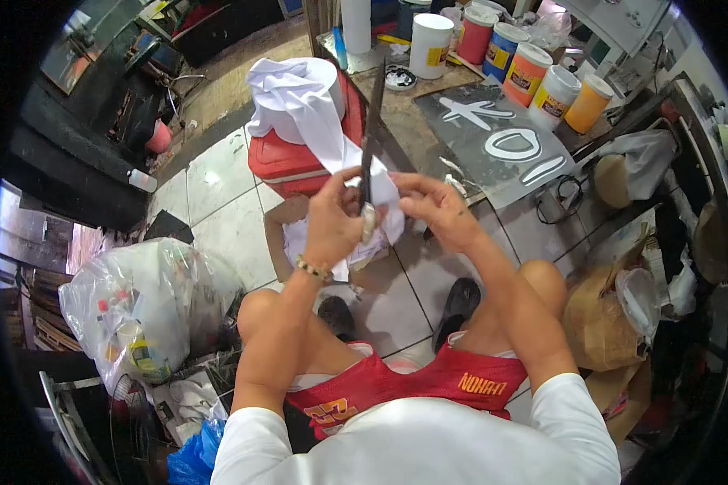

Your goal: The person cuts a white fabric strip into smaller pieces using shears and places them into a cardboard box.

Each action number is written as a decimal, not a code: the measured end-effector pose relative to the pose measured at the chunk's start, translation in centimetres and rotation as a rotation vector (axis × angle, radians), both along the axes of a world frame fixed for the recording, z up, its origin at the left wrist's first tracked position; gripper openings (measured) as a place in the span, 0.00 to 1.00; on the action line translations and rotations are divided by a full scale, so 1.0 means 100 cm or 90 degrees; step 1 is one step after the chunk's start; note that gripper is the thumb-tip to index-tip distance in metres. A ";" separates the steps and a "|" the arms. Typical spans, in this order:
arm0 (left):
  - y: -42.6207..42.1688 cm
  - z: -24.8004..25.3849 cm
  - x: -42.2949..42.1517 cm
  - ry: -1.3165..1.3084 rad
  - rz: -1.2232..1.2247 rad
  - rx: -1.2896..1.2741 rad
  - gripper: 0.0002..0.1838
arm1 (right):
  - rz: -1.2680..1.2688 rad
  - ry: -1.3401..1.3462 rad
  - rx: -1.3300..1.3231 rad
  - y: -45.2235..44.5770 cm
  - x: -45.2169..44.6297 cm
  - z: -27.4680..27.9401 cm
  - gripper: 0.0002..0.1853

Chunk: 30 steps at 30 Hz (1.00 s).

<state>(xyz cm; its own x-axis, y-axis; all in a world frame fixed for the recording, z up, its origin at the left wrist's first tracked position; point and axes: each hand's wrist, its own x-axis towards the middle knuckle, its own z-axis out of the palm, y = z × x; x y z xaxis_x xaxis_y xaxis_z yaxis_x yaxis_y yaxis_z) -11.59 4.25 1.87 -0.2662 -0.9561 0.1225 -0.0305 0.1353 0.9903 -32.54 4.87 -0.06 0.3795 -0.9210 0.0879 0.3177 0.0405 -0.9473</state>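
So, I've got a long, thin, dark blade with a pale wrapped-looking handle (pixel 373 121) standing nearly upright around the centre of the frame, tip toward the top. My left hand (pixel 334 220), the one with the beaded bracelet (pixel 314 269), is curled closed around the handle end, though I can't make out every finger behind it. My right hand (pixel 446 212) has thumb and fingers pinched together on the loose end of a long, soft white cloth (pixel 325 129), just right of the blade. The cloth runs from there up and left, and its other end is draped over a white round tub (pixel 332 95) sitting on a red cooler-type box (pixel 273 162).

Just below my hands there's an open brown cardboard box (pixel 276 236) with more white fabric in it, on the white tiled floor (pixel 218 190). Upper right is the messy table (pixel 398 113), with a dark grey flat sheet with white cut-out-looking shapes (pixel 463 139) on it and a row of paint-type tubs with coloured labels (pixel 528 73) behind. Over at left, a big clear plastic bag stuffed with mixed stuff (pixel 129 299). My red shorts with yellow lettering (pixel 416 378) fill the lower middle.
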 end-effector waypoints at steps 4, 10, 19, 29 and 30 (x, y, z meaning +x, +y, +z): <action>-0.020 0.009 0.038 -0.234 0.106 -0.150 0.29 | -0.111 -0.025 -0.018 -0.008 -0.009 0.007 0.20; -0.042 0.004 0.092 -0.524 0.135 -0.143 0.26 | -0.248 0.006 -0.091 -0.016 -0.032 0.015 0.23; -0.053 -0.003 0.114 -0.568 0.188 -0.102 0.25 | -0.315 0.092 -0.129 -0.016 -0.046 0.016 0.21; -0.048 0.017 0.087 -0.208 0.335 -0.142 0.28 | 0.013 0.487 -0.388 0.004 0.022 -0.032 0.12; -0.046 0.020 0.086 -0.179 0.331 -0.143 0.29 | 0.049 0.467 -0.412 0.000 0.038 -0.051 0.12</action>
